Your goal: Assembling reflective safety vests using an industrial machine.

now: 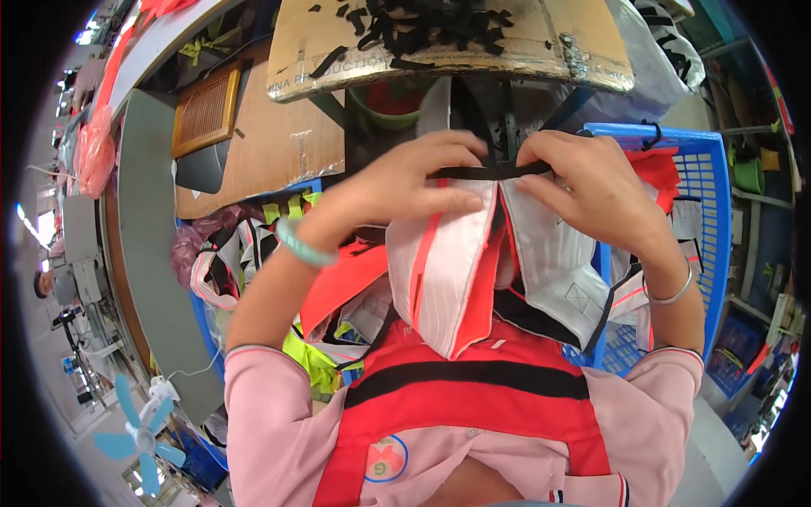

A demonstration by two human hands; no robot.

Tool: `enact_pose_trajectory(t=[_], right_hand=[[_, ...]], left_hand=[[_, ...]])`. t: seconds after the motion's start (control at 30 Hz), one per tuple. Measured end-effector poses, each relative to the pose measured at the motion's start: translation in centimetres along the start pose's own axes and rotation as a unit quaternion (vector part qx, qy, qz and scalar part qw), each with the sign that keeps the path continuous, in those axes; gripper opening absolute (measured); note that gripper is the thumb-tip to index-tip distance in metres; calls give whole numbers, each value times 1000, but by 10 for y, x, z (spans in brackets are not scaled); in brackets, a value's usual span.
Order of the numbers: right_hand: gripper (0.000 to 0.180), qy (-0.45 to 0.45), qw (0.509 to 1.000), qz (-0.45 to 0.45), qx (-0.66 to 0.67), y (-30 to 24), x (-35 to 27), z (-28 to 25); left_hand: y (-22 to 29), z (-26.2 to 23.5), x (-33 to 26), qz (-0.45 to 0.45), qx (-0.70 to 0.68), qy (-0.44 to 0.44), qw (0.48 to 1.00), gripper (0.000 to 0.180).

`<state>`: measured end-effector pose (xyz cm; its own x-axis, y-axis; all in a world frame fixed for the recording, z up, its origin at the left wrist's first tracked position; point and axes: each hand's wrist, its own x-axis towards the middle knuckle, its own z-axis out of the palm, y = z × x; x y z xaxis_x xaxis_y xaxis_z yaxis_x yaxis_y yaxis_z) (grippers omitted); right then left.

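Observation:
Close in front of me hangs a white and coral-red fabric piece point(448, 279), folded so that the red side shows between its white panels. A narrow black strip point(477, 173) runs along its upper edge, between my two hands. My left hand point(418, 182) is closed on the left part of the piece, thumb on the white side and fingers behind the edge. On the right, my right hand point(596, 182) pinches the black strip and the fabric edge between thumb and fingers. The lower right corner of the piece has black edging and a stitched square.
A cardboard-covered board point(473, 76) with black scraps stands just beyond my hands. On the right is a blue plastic basket point(714, 220) with fabric pieces. More red, white and yellow-green pieces point(338, 287) lie at left. A fan point(144, 439) stands at lower left.

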<state>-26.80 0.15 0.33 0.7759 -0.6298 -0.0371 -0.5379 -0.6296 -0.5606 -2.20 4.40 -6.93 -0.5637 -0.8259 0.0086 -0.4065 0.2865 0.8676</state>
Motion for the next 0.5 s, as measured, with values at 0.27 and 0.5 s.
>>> enact_pose_trajectory(t=[0.27,0.5], right_hand=[[18,35,999,-41,2,-9,5,-8],[17,100,992,-79,-2,4,39,-29]], left_hand=[[25,21,-14,-96,-112,99,984,45],[70,-70,13,-149,-78,60,984,31]])
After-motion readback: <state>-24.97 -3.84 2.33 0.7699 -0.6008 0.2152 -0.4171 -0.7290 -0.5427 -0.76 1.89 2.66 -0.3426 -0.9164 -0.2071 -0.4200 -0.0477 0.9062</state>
